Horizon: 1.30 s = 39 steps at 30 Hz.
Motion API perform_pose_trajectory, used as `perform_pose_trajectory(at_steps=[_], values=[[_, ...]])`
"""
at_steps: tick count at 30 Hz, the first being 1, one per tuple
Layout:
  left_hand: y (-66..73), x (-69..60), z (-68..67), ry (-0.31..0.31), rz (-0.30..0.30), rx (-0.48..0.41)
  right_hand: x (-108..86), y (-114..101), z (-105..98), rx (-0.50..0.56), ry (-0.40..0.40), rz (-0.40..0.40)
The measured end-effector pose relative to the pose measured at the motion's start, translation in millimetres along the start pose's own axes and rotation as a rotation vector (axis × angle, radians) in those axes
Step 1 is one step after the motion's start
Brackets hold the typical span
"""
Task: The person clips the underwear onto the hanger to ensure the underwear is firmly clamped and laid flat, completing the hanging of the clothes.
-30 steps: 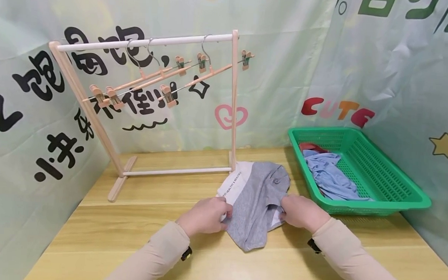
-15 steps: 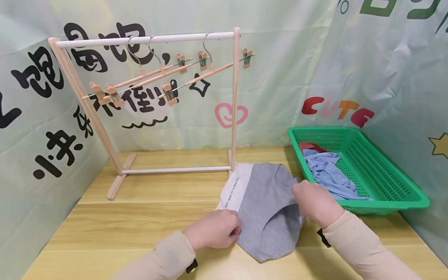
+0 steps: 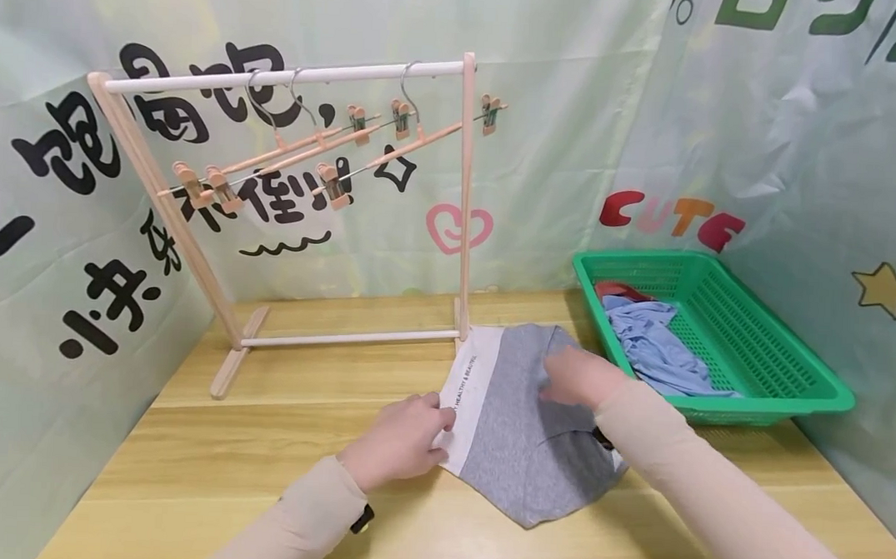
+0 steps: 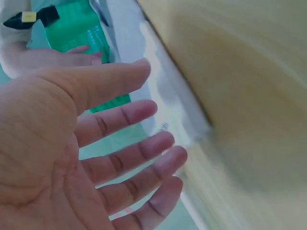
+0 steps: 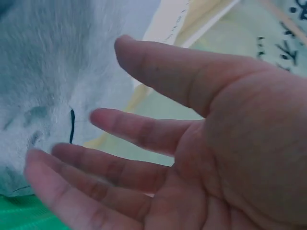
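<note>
Grey briefs (image 3: pixel 520 433) with a white lettered waistband lie spread on the table, waistband toward the left. At the waistband's left edge is the left hand (image 3: pixel 403 440); in the left wrist view the left hand (image 4: pixel 110 139) has its fingers apart and relaxed, nothing between them. The right hand (image 3: pixel 579 377) hovers over the upper right part of the briefs. Its fingers are loosely spread in the right wrist view, where the right hand (image 5: pixel 192 139) holds nothing and the grey cloth (image 5: pixel 48 76) shows beyond the fingertips.
A wooden rack (image 3: pixel 467 197) stands at the back left, with several clip hangers (image 3: pixel 311 153) on its white bar. At the right sits a green basket (image 3: pixel 773 406) holding a light blue cloth (image 3: pixel 655 343) and a dark red one (image 3: pixel 620 290). Printed fabric hangs behind.
The briefs, earlier folded and creased, are spread flatter and wider. Both hands have let go of the cloth; the right one moved out to the right, then back left above it.
</note>
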<state>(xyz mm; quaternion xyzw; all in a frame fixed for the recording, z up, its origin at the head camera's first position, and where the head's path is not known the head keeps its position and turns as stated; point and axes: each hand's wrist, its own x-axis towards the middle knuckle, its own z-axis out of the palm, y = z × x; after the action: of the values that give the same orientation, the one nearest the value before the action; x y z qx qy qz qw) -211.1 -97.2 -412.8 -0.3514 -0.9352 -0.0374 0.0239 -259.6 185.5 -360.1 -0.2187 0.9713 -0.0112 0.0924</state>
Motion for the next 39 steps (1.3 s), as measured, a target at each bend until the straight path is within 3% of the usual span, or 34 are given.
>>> perform_pose_trajectory(at_steps=[5, 11, 18, 25, 33, 39], values=[[-3.4, -8.6, 4.2, -0.04, -0.012, -0.049, 34.4, 7.3, -2.6, 0.032, -0.146, 0.086], [8.0, -10.9, 4.5, -0.037, 0.026, -0.061, 47.9, 19.7, 5.6, 0.104, -0.232, 0.113], [29.4, -12.9, 6.1, -0.048, 0.083, -0.047, 52.4, 36.1, 5.2, 0.12, -0.257, 0.109], [47.3, -14.2, 6.8, -0.059, 0.145, -0.046, 50.6, 38.9, 5.8, 0.151, -0.274, 0.122], [50.0, -16.9, 9.4, -0.07, 0.122, -0.047, 48.5, 34.6, 5.0, 0.1, -0.268, 0.083], [49.4, -14.5, 12.7, 0.005, 0.131, -0.003, 52.9, 33.5, -12.0, 0.011, -0.254, 0.099]])
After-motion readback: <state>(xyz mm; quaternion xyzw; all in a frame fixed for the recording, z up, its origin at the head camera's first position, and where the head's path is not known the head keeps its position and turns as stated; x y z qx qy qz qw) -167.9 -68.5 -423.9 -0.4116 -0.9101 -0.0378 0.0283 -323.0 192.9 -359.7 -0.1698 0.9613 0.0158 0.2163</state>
